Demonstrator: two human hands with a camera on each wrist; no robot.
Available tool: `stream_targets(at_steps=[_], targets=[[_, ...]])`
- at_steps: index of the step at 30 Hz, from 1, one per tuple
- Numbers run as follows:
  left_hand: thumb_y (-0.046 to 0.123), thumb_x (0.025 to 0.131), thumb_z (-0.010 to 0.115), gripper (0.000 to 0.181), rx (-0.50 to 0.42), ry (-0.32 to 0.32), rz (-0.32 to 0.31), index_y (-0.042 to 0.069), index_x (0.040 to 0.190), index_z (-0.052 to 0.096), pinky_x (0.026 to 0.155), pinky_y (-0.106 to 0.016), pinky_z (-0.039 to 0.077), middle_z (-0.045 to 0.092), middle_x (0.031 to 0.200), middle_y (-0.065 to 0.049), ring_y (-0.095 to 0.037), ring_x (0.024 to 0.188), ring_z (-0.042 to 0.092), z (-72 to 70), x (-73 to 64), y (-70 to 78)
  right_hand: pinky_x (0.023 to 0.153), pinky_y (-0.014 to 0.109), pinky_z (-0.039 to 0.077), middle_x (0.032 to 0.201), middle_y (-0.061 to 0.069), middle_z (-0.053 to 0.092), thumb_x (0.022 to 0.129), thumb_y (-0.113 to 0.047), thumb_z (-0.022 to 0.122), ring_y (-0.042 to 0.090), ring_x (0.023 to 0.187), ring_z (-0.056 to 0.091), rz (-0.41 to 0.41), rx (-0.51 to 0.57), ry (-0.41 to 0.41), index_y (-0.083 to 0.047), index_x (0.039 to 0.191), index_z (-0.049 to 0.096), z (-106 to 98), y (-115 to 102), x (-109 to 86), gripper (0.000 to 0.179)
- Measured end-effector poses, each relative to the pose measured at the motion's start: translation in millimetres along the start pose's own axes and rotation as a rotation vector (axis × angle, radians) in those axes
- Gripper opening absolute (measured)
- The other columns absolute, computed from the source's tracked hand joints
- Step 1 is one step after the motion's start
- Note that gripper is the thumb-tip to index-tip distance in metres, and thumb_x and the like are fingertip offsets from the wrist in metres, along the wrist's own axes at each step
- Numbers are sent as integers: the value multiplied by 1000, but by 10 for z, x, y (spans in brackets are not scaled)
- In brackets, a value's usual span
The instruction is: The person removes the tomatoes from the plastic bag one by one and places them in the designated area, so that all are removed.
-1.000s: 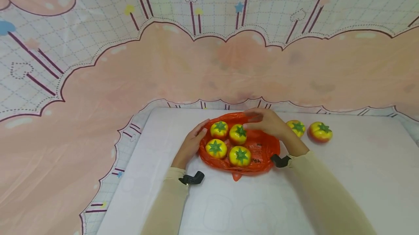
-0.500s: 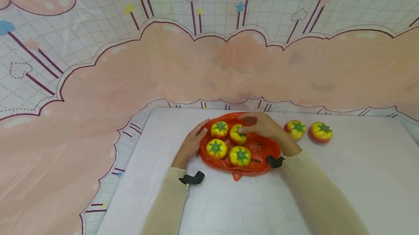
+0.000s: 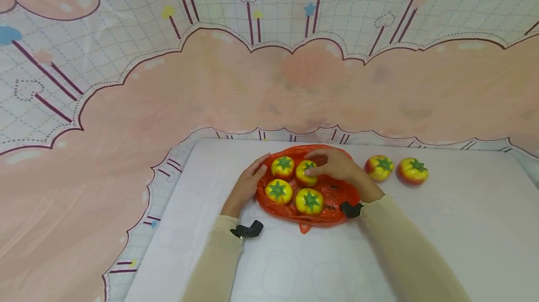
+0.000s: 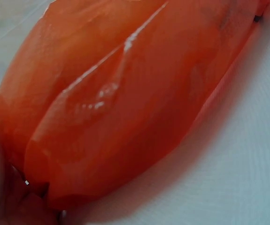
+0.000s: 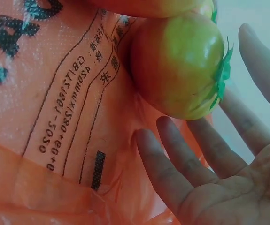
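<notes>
In the head view a red plastic bag (image 3: 332, 192) lies spread open on the white table, with several yellow-and-red tomatoes bearing green star-shaped tops inside it. My left hand (image 3: 245, 185) rests against the bag's left side, fingers and thumb along its rim. My right hand (image 3: 337, 166) is over the bag's back right part, its thumb overlapping the back right tomato (image 3: 304, 178). Seen from the right wrist, that hand's fingers are spread, with the fingertips close beside a tomato (image 5: 181, 65). The left wrist view mostly shows the bag's outer wall (image 4: 139, 108).
Two more tomatoes lie outside the bag on the right, one (image 3: 379, 167) nearer to it and one (image 3: 412, 171) farther off. The white table (image 3: 463, 208) ends at a cloud-patterned cloth (image 3: 269, 91) behind.
My right hand has shifted slightly down and left, closer over the back right tomato, and the nearer outside tomato now shows fully. The left hand has stayed in place.
</notes>
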State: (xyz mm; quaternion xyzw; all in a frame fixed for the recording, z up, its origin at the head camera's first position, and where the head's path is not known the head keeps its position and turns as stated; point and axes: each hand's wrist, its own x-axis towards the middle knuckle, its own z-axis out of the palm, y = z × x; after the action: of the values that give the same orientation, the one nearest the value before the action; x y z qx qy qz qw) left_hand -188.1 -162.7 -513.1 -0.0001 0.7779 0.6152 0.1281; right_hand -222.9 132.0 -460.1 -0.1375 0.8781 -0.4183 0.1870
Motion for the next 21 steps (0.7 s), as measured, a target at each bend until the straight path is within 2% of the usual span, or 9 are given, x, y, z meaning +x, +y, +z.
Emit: stream_targets(at_steps=[5, 11, 14, 21], targets=[[49, 104, 51, 39, 5, -1, -1, 53, 143, 51, 125, -55, 28, 41, 160, 15, -21, 156, 28, 1, -6, 2, 110, 52, 49, 139, 2, 62, 79, -52, 85, 29, 126, 58, -23, -8, -5, -26, 129, 69, 22, 24, 4, 59], [48, 105, 51, 38, 6, -2, -1, 53, 142, 51, 125, -55, 28, 41, 160, 14, -21, 155, 29, 0, -17, 5, 113, 56, 45, 140, 5, 60, 80, -49, 85, 32, 132, 50, -26, -3, -28, -24, 131, 67, 60, 19, -4, 60], [47, 105, 51, 38, 1, -5, 1, 52, 143, 51, 125, -54, 27, 41, 160, 13, -21, 155, 29, -3, -19, -3, 113, 56, 44, 139, 4, 60, 78, -47, 86, 31, 133, 49, -7, 15, -33, -25, 131, 67, 78, 2, -15, 60], [45, 105, 51, 39, 2, -6, 11, 50, 144, 51, 125, -54, 27, 42, 160, 13, -21, 155, 29, -5, -29, -9, 111, 54, 48, 140, 5, 60, 81, -43, 86, 31, 131, 50, -26, 44, -45, -22, 133, 66, 102, -14, -33, 59]])
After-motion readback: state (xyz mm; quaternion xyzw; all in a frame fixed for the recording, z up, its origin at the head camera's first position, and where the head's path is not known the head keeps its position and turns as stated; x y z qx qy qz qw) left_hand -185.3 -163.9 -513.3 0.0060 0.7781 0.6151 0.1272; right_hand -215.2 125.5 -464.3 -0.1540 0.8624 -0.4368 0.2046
